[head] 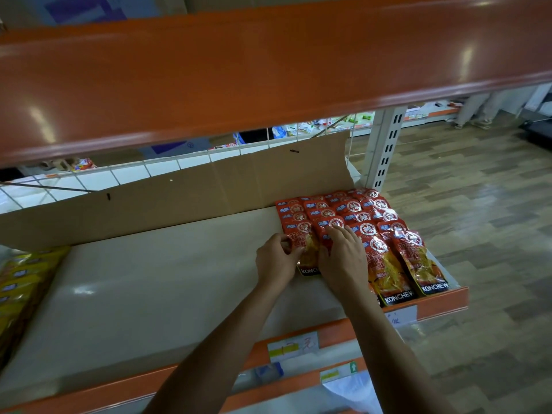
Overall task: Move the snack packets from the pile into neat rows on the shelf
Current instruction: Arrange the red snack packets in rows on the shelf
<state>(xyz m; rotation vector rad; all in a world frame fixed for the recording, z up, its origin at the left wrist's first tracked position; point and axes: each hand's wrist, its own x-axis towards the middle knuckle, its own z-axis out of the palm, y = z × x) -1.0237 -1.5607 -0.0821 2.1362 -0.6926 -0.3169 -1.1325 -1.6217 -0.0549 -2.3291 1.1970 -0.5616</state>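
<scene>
Rows: four, of red packets (388, 234), at the right end of the shelf (149, 279).
Left hand (276, 261): pinches the front left packet (307, 253).
Right hand (342, 258): flat, pressing red packets.

Snack packets (358, 216) set out at the right end of a shelf (149, 279), below an upper shelf (239, 70).
The snack packets are laid in overlapping rows from the back edge to the front edge. A cardboard sheet (209, 186) is stood along the back edge, with a wire grid (119, 174) behind it and a post (386, 144) at the back right corner. Other packets (24, 282) are stacked at the left end. Labels (292, 349) are fixed along the front edge. The leftmost front packet (307, 252) is pinched at its left side by the left hand (276, 261) and pressed by the right hand (343, 258).
</scene>
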